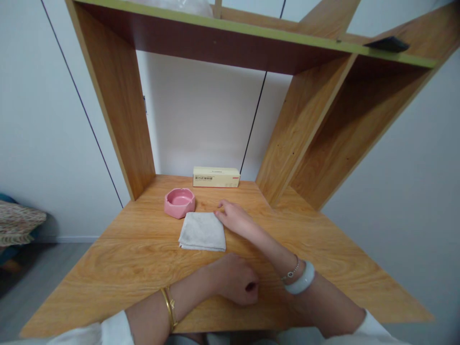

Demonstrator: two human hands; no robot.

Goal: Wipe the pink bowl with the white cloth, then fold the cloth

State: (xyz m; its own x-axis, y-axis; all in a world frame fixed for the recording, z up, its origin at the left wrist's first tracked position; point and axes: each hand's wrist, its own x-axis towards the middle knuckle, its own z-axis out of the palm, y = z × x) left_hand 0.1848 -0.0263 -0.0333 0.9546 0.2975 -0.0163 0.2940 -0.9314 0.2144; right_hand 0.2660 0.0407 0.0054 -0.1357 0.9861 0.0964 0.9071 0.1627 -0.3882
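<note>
A folded grey cloth [203, 231] lies flat on the wooden desk. My right hand [235, 218] is at its far right corner, thumb touching the edge and a gap showing between thumb and forefinger; the other fingers are partly hidden. Closer to the desk's front edge, my left hand [237, 280] rests as a loose fist with a dark hollow in its curl, and nothing shows inside it. Just behind the cloth stands a pink, many-sided ashtray [179, 210] with nothing in its bowl.
A cream cling film box [216, 178] stands at the back of the desk [136, 258]. Wooden side panels [118, 96] and a low shelf [215, 40] frame the work area. A dark flat object [388, 44] juts over the shelf edge at upper right.
</note>
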